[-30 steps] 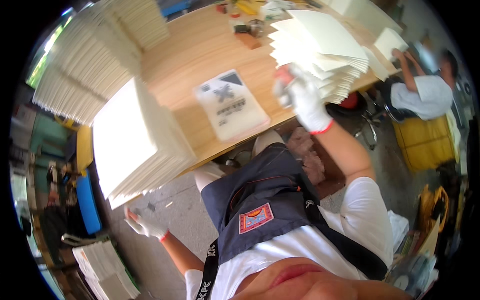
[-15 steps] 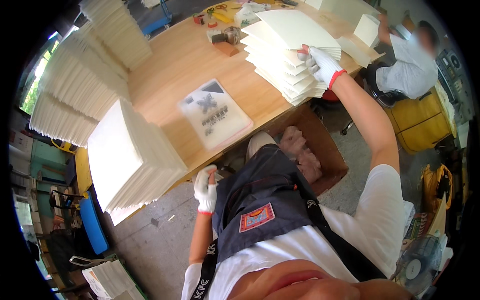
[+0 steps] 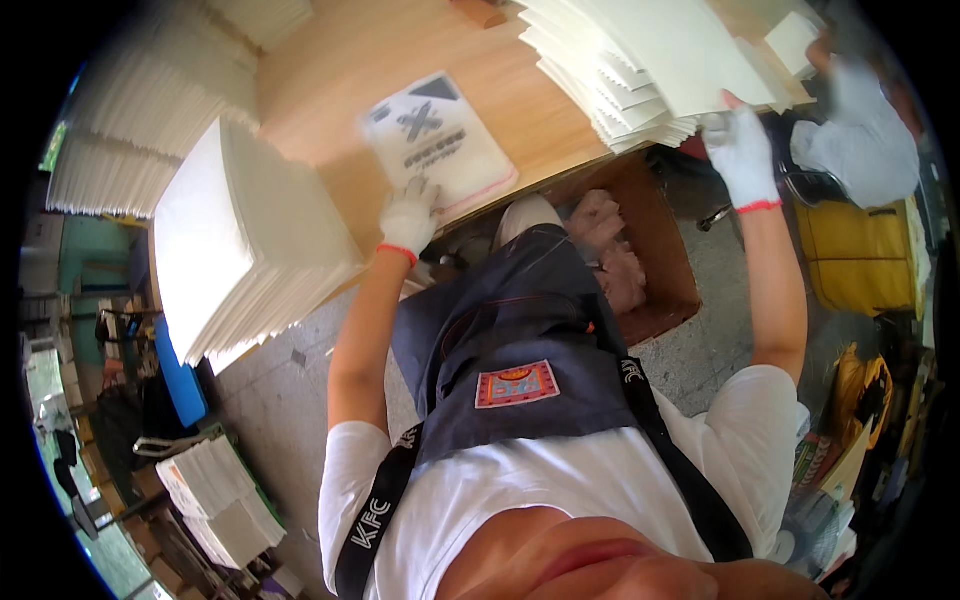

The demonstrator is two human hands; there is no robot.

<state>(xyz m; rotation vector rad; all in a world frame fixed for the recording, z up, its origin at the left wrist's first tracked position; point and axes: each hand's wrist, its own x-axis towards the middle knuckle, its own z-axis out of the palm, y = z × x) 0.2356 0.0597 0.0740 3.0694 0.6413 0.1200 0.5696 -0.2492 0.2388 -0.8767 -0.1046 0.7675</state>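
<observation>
My right hand point(image 3: 740, 152), in a white glove with a red cuff, pinches the near right corner of a large white sheet point(image 3: 670, 50). That sheet lies over a fanned stack of white sheets point(image 3: 630, 105) on the table's right side. In the matching glove, my left hand point(image 3: 410, 215) rests with fingers stretched at the lower left edge of a translucent plastic sheet point(image 3: 470, 165). This sheet has rounded corners, a dark printed figure and dark print; whether it is a bag or a single layer I cannot tell. The left fingertips touch its surface.
Tall stacks of white sheets point(image 3: 265, 215) stand along the left of the wooden table point(image 3: 320, 60). Under the near edge is a cardboard box point(image 3: 665, 250) with crumpled pink plastic point(image 3: 605, 245). A co-worker point(image 3: 860, 140) sits at the far right, near a yellow bag point(image 3: 860, 255).
My left hand rose from beside the apron onto the plastic sheet. My right hand moved right and now draws the top white sheet's corner out past the stack. The view has shifted downward.
</observation>
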